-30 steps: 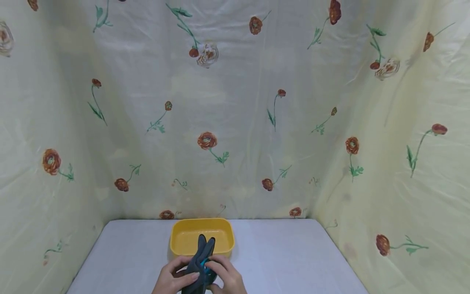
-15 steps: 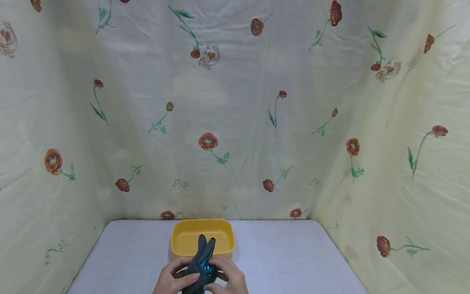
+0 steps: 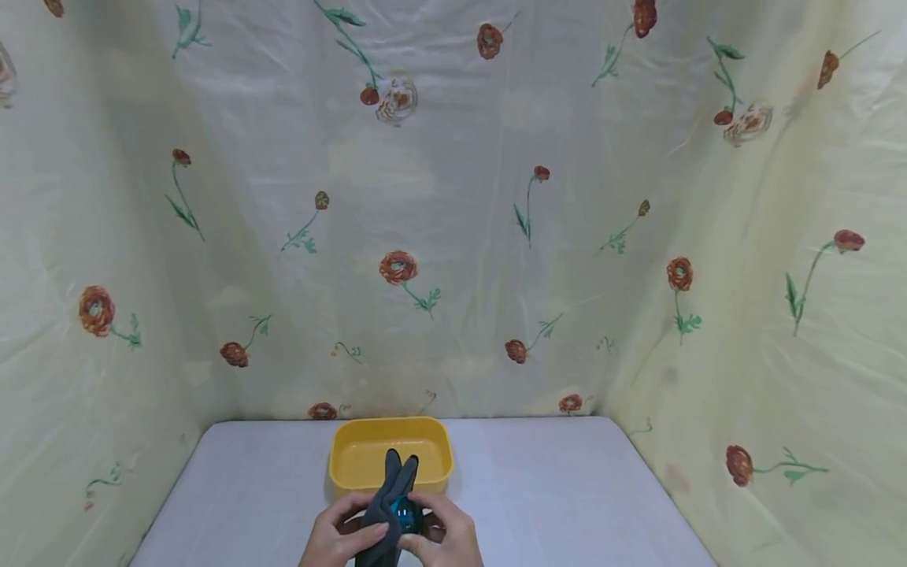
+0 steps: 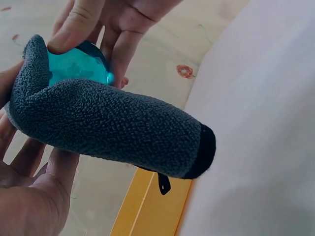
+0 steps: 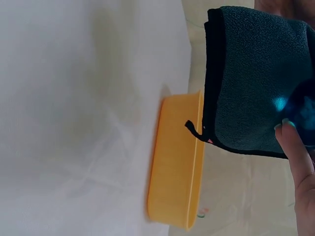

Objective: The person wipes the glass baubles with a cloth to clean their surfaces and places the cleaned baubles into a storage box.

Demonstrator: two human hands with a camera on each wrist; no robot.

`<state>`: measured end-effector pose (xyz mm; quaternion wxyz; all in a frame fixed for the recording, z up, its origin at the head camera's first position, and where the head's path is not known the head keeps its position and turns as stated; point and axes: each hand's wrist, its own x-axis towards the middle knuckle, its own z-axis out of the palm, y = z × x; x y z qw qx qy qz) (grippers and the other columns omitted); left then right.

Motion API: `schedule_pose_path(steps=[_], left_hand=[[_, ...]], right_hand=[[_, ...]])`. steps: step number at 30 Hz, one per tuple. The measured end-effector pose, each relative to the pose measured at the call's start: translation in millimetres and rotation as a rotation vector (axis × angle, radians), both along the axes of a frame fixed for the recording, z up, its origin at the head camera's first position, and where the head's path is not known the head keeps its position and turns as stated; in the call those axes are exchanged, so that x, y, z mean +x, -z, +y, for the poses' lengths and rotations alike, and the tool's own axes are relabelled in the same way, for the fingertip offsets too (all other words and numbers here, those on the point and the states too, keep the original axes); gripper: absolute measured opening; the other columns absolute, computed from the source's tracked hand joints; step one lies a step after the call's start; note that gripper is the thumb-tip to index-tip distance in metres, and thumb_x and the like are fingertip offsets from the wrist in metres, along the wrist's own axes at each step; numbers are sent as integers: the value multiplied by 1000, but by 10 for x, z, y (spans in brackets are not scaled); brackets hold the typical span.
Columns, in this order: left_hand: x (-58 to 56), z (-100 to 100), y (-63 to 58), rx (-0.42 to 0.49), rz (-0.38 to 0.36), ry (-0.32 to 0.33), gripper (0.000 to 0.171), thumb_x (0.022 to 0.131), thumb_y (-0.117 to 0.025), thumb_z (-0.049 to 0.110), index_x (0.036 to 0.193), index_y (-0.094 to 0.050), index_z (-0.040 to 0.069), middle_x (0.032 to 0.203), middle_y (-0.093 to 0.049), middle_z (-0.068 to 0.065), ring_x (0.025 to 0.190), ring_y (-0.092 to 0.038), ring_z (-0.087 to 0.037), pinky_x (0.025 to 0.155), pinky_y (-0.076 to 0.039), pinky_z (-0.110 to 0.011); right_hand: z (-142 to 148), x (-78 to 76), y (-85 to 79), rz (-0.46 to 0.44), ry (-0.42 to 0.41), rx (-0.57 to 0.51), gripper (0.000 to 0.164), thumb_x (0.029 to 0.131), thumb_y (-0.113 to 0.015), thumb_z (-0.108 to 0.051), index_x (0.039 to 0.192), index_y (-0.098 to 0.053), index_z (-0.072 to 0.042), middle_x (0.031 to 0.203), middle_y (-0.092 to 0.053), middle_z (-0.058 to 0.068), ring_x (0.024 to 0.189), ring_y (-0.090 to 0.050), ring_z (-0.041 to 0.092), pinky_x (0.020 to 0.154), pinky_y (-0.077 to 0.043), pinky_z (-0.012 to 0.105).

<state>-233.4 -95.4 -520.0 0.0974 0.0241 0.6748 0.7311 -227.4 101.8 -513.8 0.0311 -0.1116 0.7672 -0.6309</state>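
Observation:
A folded dark grey cloth (image 3: pixel 377 516) with a black hem and a small hanging loop is gripped by my left hand (image 3: pixel 338 533), thumb on the near face and fingers behind. My right hand (image 3: pixel 450 535) pinches a shiny, see-through teal rounded object (image 3: pixel 406 513) against the cloth's right side. In the left wrist view, the teal object (image 4: pixel 78 66) sits in the fold of the cloth (image 4: pixel 113 123), under the right thumb. Its lower part is hidden by the cloth. The right wrist view has fingertips (image 5: pixel 288 127) at the object's edge.
Just beyond the hands, a yellow rectangular plastic tub (image 3: pixel 340 461) stands on the white-covered table (image 3: pixel 553 488). The cloth's tips overlap its near side in the head view. A flower-patterned curtain (image 3: pixel 453 236) closes off the back and both sides.
My right fingers have shifted around the teal object, and more of its surface shows than one second ago. The left hand keeps its grip on the cloth. The tub stays put.

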Motion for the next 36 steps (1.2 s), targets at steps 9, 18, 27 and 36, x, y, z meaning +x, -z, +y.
schedule_pose_path(steps=[9,18,27,36], left_hand=[[-4,9,6,-4,-15,1,53,84,-79,28,124,-61,-1,118,-68,-12,101,-70,-26,88,-63,-43],[6,27,-12,-13,-9,10,54,84,-79,28,124,-60,-2,119,-67,-13,101,-70,-26,87,-64,-44],[13,25,25,15,6,29,52,83,-81,25,123,-60,-2,120,-67,-14,101,-71,-25,87,-64,-44],[20,40,-1,18,0,20,52,82,-81,24,123,-61,-2,119,-68,-12,102,-70,-25,87,-64,-45]], right_hand=[[26,-39,23,-24,-21,-14,47,87,-76,-26,129,-62,-10,108,-70,7,83,-67,16,71,-62,23],[68,-93,65,-94,-69,-146,52,90,-72,-34,130,-60,-3,98,-73,13,81,-73,18,70,-67,35],[71,-102,69,-104,-44,-109,61,87,-71,-47,128,-62,-3,85,-73,12,70,-74,33,61,-66,33],[66,-95,30,-147,-36,-145,60,86,-74,-43,128,-62,-2,95,-74,13,78,-73,19,68,-67,37]])
